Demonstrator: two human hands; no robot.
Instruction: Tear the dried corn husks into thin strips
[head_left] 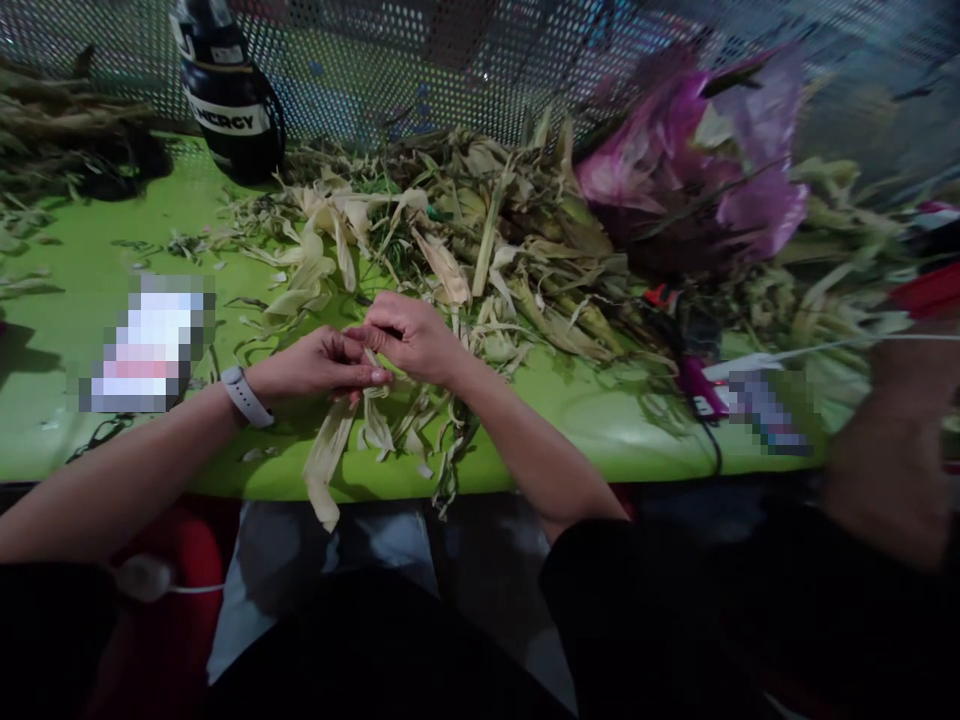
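Observation:
Pale dried corn husk strips (334, 450) hang from between my two hands, over the front edge of the green table. My left hand (319, 360), with a white band at the wrist, pinches the husk between thumb and fingers. Right against it, my right hand (405, 335) is closed with thumb and fingertips on the same husk. My fingers partly cover the spot where the strips meet. Just beyond my hands lies a big heap of loose husks and dry leaves (540, 240).
A black bottle (238, 120) stands at the back left. Blurred-out phones (146, 345) lie left and right. A pink plastic bag (675, 150) sits at the back right, near a magenta object (703, 388) with a cable. Another person's arm (892, 450) is at far right.

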